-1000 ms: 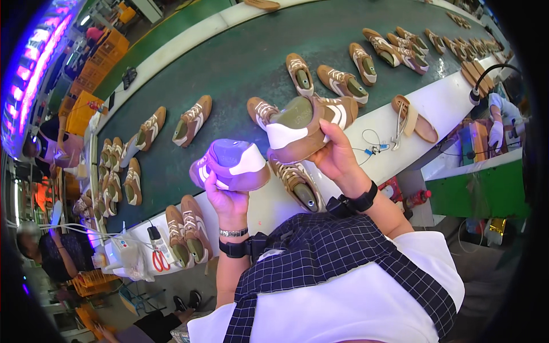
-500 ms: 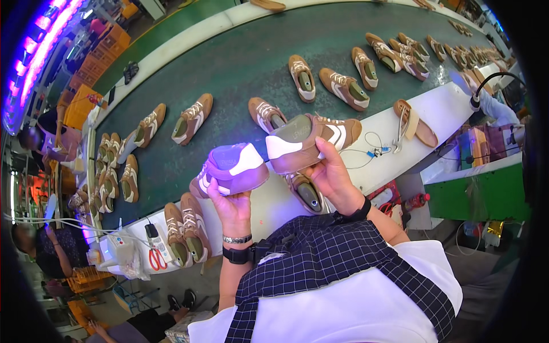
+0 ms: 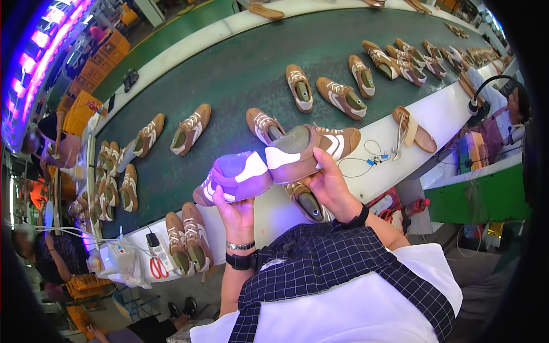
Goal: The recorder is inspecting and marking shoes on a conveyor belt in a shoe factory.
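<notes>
Side by side in front of me I hold two brown sneakers with white heel tabs and pale stripes, heels facing me. My left hand (image 3: 236,212) is closed round the left sneaker (image 3: 243,178), which looks purple under coloured light. My right hand (image 3: 331,186) grips the right sneaker (image 3: 311,150), thumb on its side and fingers beneath. The two heels meet or nearly touch. Each has an olive-green insert in its opening. Below the right sneaker, another sneaker (image 3: 309,203) is partly hidden on the white ledge; one more sneaker (image 3: 264,124) lies just beyond on the belt.
Several sneakers stand on the green conveyor belt (image 3: 229,74). On the white ledge are a sandal (image 3: 424,137), a thin cable with blue connectors (image 3: 372,160), a sneaker pair (image 3: 189,237), and red-handled scissors (image 3: 158,267). A co-worker (image 3: 503,114) sits at the right; others are at the left.
The left sneaker has turned slightly and moved right and down, closing up to the right one. Sneakers on the belt's far right have shifted a little, and the co-worker there reaches in.
</notes>
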`<action>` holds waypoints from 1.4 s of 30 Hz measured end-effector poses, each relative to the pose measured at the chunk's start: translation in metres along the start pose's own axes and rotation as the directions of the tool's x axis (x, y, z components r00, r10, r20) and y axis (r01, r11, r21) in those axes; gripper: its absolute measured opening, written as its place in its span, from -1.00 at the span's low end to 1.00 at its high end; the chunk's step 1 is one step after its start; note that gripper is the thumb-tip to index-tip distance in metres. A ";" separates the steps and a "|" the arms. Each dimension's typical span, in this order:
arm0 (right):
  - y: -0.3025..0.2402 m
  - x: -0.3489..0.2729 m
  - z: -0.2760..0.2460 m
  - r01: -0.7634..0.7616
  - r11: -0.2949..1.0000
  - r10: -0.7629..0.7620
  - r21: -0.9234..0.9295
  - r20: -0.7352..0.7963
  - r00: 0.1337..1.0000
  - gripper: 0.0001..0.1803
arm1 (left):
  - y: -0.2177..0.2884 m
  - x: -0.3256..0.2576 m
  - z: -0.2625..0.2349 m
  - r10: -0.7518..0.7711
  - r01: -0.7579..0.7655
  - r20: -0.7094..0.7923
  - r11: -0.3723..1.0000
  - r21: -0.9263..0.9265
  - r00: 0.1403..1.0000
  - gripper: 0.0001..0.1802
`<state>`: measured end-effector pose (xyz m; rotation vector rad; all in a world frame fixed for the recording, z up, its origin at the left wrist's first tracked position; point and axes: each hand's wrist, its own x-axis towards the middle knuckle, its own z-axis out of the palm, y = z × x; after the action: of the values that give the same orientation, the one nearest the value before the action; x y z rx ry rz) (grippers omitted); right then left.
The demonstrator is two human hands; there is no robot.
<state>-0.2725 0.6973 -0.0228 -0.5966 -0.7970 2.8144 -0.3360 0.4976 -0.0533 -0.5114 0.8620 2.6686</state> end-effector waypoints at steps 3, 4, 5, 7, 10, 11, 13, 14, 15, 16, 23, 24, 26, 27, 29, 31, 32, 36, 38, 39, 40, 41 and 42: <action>0.004 0.006 -0.005 0.004 1.000 -0.004 -0.025 -0.002 1.000 -0.57 | -0.001 0.000 0.001 0.012 -0.012 -0.027 1.000 0.007 1.000 -0.37; 0.005 0.007 -0.008 0.005 0.999 -0.005 -0.035 0.001 1.000 -0.58 | -0.001 0.000 0.000 0.015 -0.015 -0.029 1.000 0.014 0.999 -0.37; 0.006 0.007 -0.008 0.014 0.999 -0.014 -0.045 -0.009 1.000 -0.59 | -0.001 0.001 -0.001 0.019 -0.018 -0.032 1.000 0.020 0.999 -0.38; 0.005 0.006 -0.004 0.031 0.997 -0.033 -0.064 -0.026 0.999 -0.61 | 0.000 -0.002 0.002 0.052 -0.052 0.000 0.997 0.060 0.999 -0.40; 0.005 0.007 -0.009 0.045 0.995 -0.045 -0.086 0.008 0.999 -0.58 | 0.003 -0.002 -0.003 0.099 -0.103 0.042 0.989 0.106 0.994 -0.43; 0.004 0.007 -0.007 0.055 0.995 -0.054 -0.089 0.008 0.999 -0.57 | 0.004 0.000 -0.004 0.114 -0.120 0.056 0.986 0.119 0.992 -0.43; 0.001 0.004 -0.001 0.067 0.993 -0.067 -0.094 0.004 0.998 -0.55 | 0.007 -0.003 0.000 0.134 -0.142 0.058 0.977 0.156 0.989 -0.44; 0.000 0.005 -0.001 0.075 0.991 -0.073 -0.114 0.018 0.997 -0.54 | 0.007 -0.004 0.001 0.144 -0.152 0.059 0.973 0.175 0.988 -0.44; -0.001 0.005 -0.001 0.084 0.987 -0.080 -0.134 0.031 0.996 -0.53 | 0.007 -0.004 0.001 0.153 -0.161 0.057 0.971 0.178 0.987 -0.44; -0.002 0.005 -0.001 0.093 0.984 -0.087 -0.153 0.044 0.995 -0.53 | 0.008 -0.004 0.001 0.162 -0.169 0.055 0.969 0.182 0.985 -0.45; 0.009 0.012 -0.009 0.007 0.989 0.006 -0.147 0.085 0.996 -0.51 | 0.020 -0.008 -0.007 0.144 -0.154 0.075 0.978 0.143 0.987 -0.43; 0.009 0.012 -0.016 -0.066 0.990 0.078 -0.125 0.099 0.992 -0.50 | 0.022 -0.004 -0.023 0.119 -0.130 0.101 0.985 0.109 0.988 -0.41; 0.016 0.012 -0.026 -0.149 0.985 0.157 -0.083 0.107 0.982 -0.49 | 0.026 -0.001 -0.047 -0.004 0.000 0.082 0.999 0.052 0.997 -0.42; 0.019 0.011 -0.025 -0.156 0.986 0.162 -0.064 0.101 0.982 -0.48 | 0.029 0.001 -0.064 -0.059 0.055 0.068 0.997 0.061 0.996 -0.43; 0.020 0.004 -0.030 -0.211 0.975 0.216 -0.074 0.076 0.973 -0.47 | 0.034 0.005 -0.098 -0.147 0.143 0.019 0.981 0.132 0.989 -0.43; 0.024 0.004 -0.038 -0.274 0.956 0.282 -0.109 0.072 0.957 -0.45 | 0.039 0.007 -0.153 -0.284 0.278 0.007 0.941 0.192 0.959 -0.45; 0.025 0.006 -0.042 -0.297 0.946 0.309 -0.129 0.083 0.947 -0.45 | 0.037 0.003 -0.167 -0.260 0.290 -0.132 0.900 0.325 0.957 -0.49; 0.032 0.006 -0.041 -0.314 0.922 0.348 -0.228 0.130 0.928 -0.39 | 0.079 -0.031 -0.190 0.312 0.033 0.070 -0.311 0.950 0.948 -0.58; 0.037 0.009 -0.041 -0.292 0.917 0.332 -0.273 0.113 0.937 -0.29 | 0.100 -0.041 -0.186 0.608 0.012 0.337 -0.495 0.869 0.719 -0.60; 0.040 0.010 -0.040 -0.294 0.916 0.335 -0.272 0.117 0.935 -0.29 | 0.111 -0.046 -0.179 0.701 0.093 0.388 -0.541 0.836 0.599 -0.61; 0.043 0.011 -0.037 -0.296 0.916 0.337 -0.270 0.120 0.934 -0.30 | 0.118 -0.048 -0.192 0.725 0.171 0.348 -0.537 0.826 0.594 -0.57; 0.045 0.010 -0.035 -0.296 0.917 0.337 -0.267 0.122 0.934 -0.31 | 0.114 -0.052 -0.198 0.717 0.250 0.279 -0.536 0.807 0.639 -0.55; 0.046 0.010 -0.032 -0.306 0.912 0.351 -0.272 0.133 0.927 -0.32 | 0.108 -0.059 -0.201 0.710 0.327 0.206 -0.536 0.778 0.673 -0.54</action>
<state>-0.2704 0.6758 -0.0761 -0.5637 -1.1997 3.1364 -0.2755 0.2821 -0.1270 -0.5268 3.3546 0.2541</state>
